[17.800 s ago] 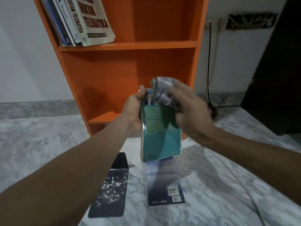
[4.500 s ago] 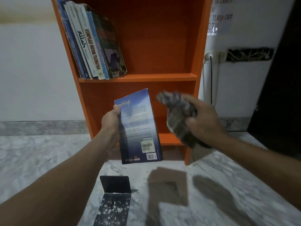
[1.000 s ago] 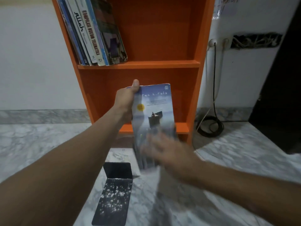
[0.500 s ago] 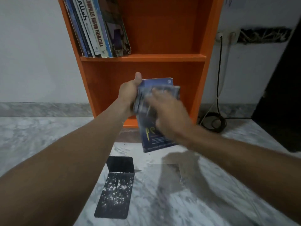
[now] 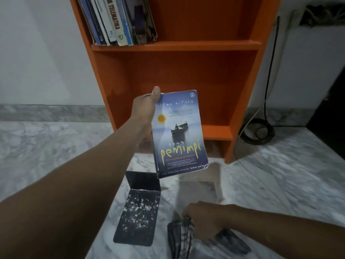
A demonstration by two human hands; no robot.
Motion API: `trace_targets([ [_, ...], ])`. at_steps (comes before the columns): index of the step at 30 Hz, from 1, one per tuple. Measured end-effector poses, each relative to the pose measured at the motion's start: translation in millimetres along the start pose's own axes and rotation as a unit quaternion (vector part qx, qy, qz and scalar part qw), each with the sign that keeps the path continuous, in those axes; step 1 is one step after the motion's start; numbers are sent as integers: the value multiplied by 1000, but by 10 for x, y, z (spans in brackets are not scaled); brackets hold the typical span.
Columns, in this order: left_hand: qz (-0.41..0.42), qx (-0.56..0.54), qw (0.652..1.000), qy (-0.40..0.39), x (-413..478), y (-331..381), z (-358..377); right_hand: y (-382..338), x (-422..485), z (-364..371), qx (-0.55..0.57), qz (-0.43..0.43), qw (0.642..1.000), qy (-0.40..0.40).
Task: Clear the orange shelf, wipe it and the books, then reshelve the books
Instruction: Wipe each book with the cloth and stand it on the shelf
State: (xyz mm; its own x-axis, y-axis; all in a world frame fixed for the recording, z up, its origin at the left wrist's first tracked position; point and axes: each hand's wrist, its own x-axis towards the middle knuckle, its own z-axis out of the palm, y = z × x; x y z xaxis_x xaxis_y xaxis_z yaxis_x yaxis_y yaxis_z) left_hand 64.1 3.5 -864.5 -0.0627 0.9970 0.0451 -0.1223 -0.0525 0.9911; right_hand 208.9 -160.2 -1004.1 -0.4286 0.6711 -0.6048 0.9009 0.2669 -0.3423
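My left hand grips a blue paperback titled "pemimpi" upright by its left edge, thumb at the top corner, in front of the orange shelf. Several books lean at the left of the upper shelf board. The compartment below it holds nothing. Down at the floor, my right hand rests on a dark grey cloth, fingers curled around its folds.
A black metal bookend speckled with white dust stands on the marble floor below the book. A coiled black cable lies right of the shelf, running up the white wall. Something dark fills the far right.
My right hand has left the book's cover and dropped to the floor with the cloth. The left hand still holds the book up, front cover facing me.
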Motion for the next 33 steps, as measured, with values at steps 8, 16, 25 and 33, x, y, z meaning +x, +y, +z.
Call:
trace_targets([
  [8,-41,26,999,5,72,-367,28,278,595,356,-67,46,996,33],
  [16,-39,38,998,24,125,-463,-90,737,379,-181,178,136,951,216],
  [25,-17,19,1000,16,-35,-56,11,231,-212,-1113,591,-18,747,303],
  [33,88,33,995,38,-299,501,-8,-253,-474,-1370,600,-35,689,405],
])
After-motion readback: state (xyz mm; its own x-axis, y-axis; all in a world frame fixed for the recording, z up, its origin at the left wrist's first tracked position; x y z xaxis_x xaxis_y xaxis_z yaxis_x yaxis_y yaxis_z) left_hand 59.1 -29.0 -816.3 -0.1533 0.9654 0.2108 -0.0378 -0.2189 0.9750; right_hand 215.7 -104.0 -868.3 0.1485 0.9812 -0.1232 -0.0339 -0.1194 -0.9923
